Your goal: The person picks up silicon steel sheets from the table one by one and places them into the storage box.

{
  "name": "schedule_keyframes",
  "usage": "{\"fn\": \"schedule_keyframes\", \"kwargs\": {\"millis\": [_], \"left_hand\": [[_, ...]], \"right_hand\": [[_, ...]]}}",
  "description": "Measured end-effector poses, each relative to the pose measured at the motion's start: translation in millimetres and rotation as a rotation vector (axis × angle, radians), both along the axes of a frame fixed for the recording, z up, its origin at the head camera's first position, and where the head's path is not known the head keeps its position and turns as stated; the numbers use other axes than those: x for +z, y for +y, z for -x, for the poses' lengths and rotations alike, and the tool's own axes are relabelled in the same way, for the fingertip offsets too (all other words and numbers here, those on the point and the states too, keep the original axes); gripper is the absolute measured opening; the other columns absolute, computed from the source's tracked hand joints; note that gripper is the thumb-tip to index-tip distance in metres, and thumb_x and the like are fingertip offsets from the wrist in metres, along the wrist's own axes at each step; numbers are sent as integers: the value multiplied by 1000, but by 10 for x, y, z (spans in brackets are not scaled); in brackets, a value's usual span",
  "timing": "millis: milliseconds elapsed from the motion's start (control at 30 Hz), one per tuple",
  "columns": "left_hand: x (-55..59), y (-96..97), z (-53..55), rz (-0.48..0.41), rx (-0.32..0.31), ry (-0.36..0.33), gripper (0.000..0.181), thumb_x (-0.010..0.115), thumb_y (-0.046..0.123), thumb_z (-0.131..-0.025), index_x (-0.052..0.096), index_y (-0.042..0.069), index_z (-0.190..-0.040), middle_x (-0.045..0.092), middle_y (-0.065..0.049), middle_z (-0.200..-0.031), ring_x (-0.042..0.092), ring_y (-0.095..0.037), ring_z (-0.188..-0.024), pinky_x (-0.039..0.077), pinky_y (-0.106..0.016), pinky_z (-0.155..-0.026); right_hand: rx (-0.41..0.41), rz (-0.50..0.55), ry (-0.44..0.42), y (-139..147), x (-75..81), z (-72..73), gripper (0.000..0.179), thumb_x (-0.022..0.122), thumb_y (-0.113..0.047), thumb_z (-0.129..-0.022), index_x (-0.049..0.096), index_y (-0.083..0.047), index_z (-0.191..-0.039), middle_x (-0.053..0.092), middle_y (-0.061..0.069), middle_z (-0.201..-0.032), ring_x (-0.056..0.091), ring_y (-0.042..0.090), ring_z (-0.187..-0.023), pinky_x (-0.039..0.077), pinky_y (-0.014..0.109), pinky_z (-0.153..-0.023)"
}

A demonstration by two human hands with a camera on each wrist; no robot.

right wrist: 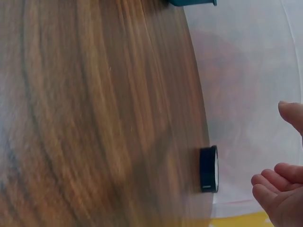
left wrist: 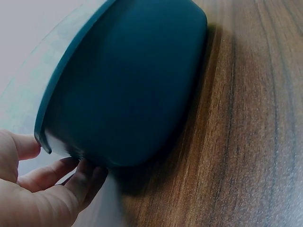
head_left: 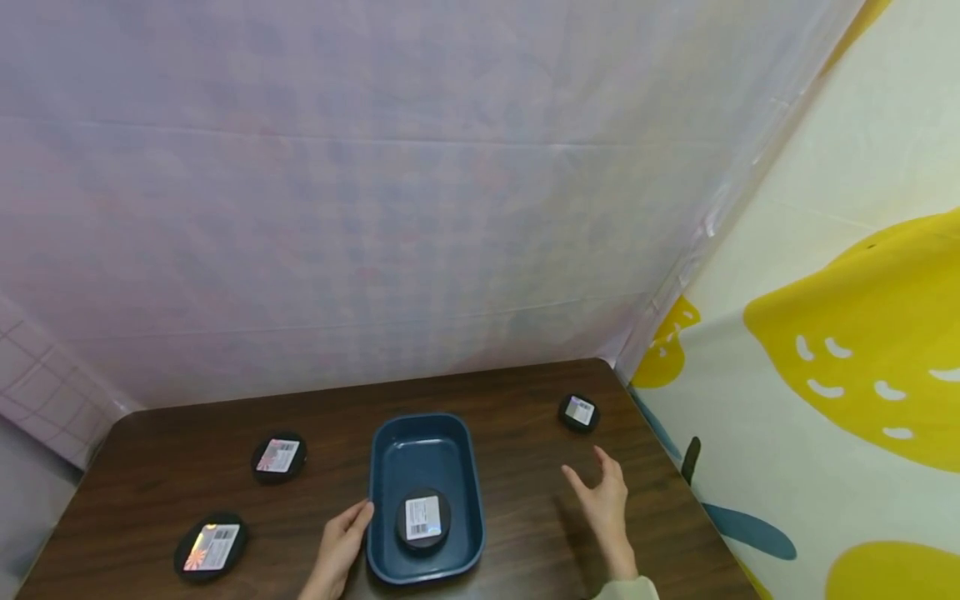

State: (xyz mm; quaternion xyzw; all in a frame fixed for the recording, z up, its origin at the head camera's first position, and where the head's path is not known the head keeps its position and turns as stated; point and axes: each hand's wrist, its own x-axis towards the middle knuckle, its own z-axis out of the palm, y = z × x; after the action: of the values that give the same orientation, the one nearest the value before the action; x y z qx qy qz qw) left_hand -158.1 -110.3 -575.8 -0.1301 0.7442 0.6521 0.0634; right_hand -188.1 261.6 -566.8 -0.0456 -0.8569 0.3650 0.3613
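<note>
A deep blue rectangular tray (head_left: 401, 567) rests on the table with one round black container (head_left: 405, 521) inside, toward its near end. My left hand (head_left: 341, 546) grips the tray's left rim; in the left wrist view the thumb lies on the edge and the fingers press the outer wall (left wrist: 123, 90). My right hand (head_left: 606, 504) is held above the table, thumb and fingers spread apart, holding nothing. Just beyond it lies a round black container (head_left: 579, 413) with a white label, which the right wrist view shows side-on as a low, flat disc (right wrist: 208, 169).
Two more labelled round black containers, one farther back (head_left: 279, 457) and one nearer (head_left: 211, 547), lie on the left of the brown wooden table (head_left: 517, 442). A pale cloth wall (head_left: 375, 208) stands behind, and a lemon-patterned cloth (head_left: 847, 350) hangs along the right.
</note>
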Motion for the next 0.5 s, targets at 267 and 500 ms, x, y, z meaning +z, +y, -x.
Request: {"fn": "schedule_keyframes", "kwargs": {"millis": [267,500], "left_hand": [[-9,2,-5,-5,-1,-7,53,44,27,-100,42,-18,-129,44,-33,-132,37,-46,-125,31,-55,-104],[-12,3,-2,-12,6,23,52,45,25,-99,44,-18,-128,46,-33,-130,39,-44,-125,32,-53,-104]], "right_hand": [[-33,-4,-11,117,-12,-49,55,82,-4,-65,57,15,-110,59,30,-99,58,44,-89,47,53,-77],[-68,18,-39,205,-19,-70,56,81,-5,-66,56,15,-112,59,31,-101,57,45,-92,46,54,-80]]}}
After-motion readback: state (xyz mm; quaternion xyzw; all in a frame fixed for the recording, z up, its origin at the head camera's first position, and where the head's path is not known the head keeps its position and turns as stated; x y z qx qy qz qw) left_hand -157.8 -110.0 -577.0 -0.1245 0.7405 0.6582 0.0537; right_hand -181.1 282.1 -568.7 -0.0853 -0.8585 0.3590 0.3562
